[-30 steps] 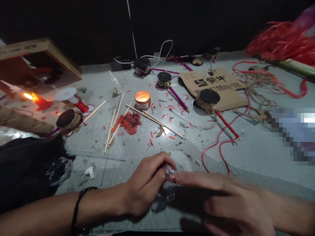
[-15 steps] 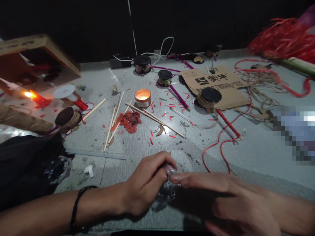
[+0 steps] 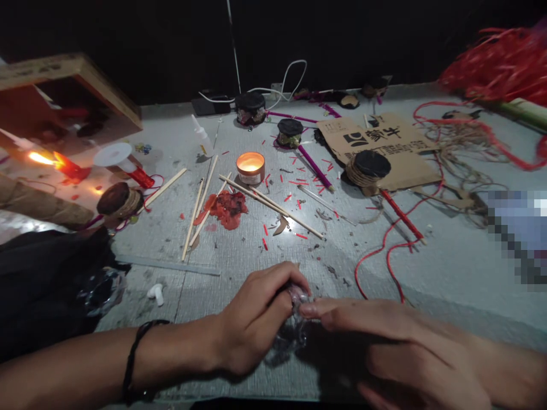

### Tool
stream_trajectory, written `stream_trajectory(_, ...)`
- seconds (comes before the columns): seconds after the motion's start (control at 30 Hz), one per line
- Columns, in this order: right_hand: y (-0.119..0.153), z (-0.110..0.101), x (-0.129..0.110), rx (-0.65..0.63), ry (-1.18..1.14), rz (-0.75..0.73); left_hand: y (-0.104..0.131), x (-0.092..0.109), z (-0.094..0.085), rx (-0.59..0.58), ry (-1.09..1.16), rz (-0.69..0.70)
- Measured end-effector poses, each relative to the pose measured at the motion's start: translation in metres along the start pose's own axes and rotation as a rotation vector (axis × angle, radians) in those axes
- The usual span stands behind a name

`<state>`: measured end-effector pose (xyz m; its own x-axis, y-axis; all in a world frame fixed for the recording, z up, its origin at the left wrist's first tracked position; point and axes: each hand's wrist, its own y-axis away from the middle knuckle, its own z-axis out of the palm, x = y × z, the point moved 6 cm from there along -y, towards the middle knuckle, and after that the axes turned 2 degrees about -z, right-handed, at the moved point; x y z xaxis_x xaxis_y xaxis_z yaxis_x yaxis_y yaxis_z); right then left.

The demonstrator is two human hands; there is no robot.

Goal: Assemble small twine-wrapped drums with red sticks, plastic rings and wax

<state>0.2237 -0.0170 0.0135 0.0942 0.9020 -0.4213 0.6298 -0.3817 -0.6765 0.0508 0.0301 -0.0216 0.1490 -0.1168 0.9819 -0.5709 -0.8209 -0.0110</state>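
My left hand (image 3: 260, 319), with a black band on its wrist, is closed around a clear, crinkled plastic piece (image 3: 298, 296) near the table's front edge. More of the clear plastic hangs below the fingers. My right hand (image 3: 405, 336) comes in from the right, its index finger stretched out and its tip at the plastic. The other right fingers are partly curled and apart, with nothing seen between them. Beyond the hands lie thin wooden sticks (image 3: 273, 205), a patch of red wax (image 3: 228, 209) and a lit candle in a tin (image 3: 250, 167).
Left: a red candle (image 3: 70, 168) burns near a cardboard box (image 3: 109, 94), a spool (image 3: 113, 155) and black cloth (image 3: 51, 285). Right: flat cardboard (image 3: 380, 142), a twine-wrapped drum (image 3: 367, 171), red cord (image 3: 387, 250). A white plastic fitting (image 3: 156, 293) sits left of my hands.
The view has shifted slightly, so the table objects sit a little differently in the frame. Both hands hold nearly the same pose at the plastic.
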Motion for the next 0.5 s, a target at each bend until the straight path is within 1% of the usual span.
stream_trajectory(0.03,-0.0005,0.0008,-0.0007,0.0,-0.015,-0.006,-0.0001,-0.0001,-0.0002,0.002,0.002,-0.003)
stream_trajectory(0.13,-0.0013,0.0041,-0.001,-0.05,0.016,-0.006,-0.0005,0.0007,-0.0008,-0.001,0.001,-0.001)
stream_trajectory(0.23,-0.0023,0.0027,-0.0009,-0.083,0.047,-0.025,-0.0007,0.0018,-0.0013,-0.011,-0.002,0.015)
stream_trajectory(0.4,-0.0006,0.0037,0.0001,-0.192,0.12,-0.049,-0.0008,0.0009,-0.0019,-0.01,-0.003,0.009)
stream_trajectory(0.5,0.0023,0.0049,-0.0008,-0.179,0.079,-0.055,-0.0008,0.0015,-0.0016,-0.005,-0.006,0.007)
